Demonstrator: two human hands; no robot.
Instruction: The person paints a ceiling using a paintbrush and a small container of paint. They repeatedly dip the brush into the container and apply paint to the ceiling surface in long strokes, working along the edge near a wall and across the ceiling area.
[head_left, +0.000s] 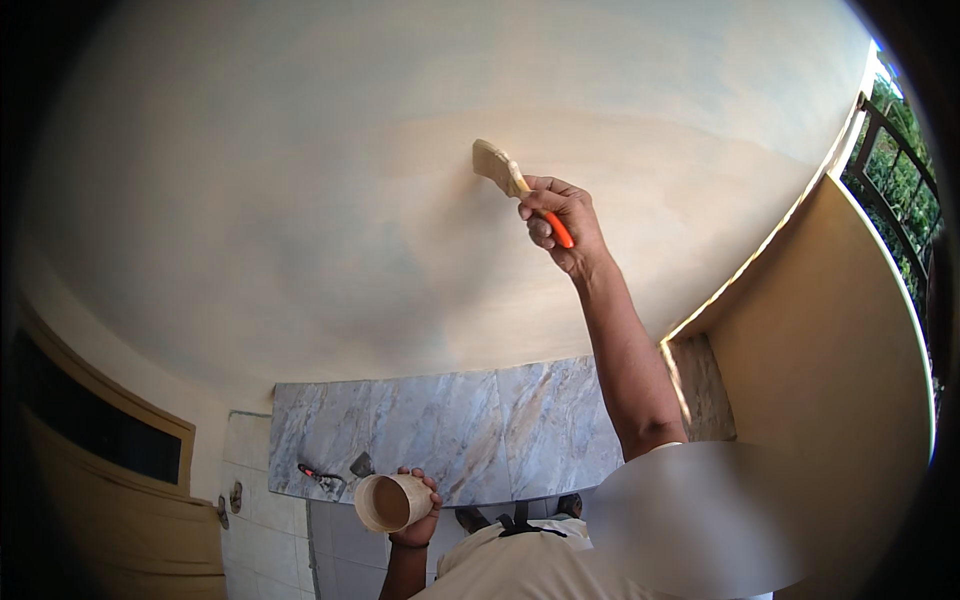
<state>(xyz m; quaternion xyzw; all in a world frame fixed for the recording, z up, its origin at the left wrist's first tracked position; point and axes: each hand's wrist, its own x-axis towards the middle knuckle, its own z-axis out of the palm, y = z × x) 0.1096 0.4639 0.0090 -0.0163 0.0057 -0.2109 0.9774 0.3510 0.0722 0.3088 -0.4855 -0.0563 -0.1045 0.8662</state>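
My right hand is closed around the handle of a paintbrush, which has an orange grip end and a wide, pale-coated bristle head. The bristles are at the cream-coloured wall, seemingly touching it. Lower down, my left hand grips a pale round tub from its right side, fingers wrapped round its wall. The tub is tilted so its mouth shows, with light brown contents inside. Damp-looking, uneven patches of colour spread over the wall around the brush.
Under the wall runs a grey marbled slab. On it lie a scraper and a dark tool with red on its handle. A brown door is at the left, a window with dark bars at the right.
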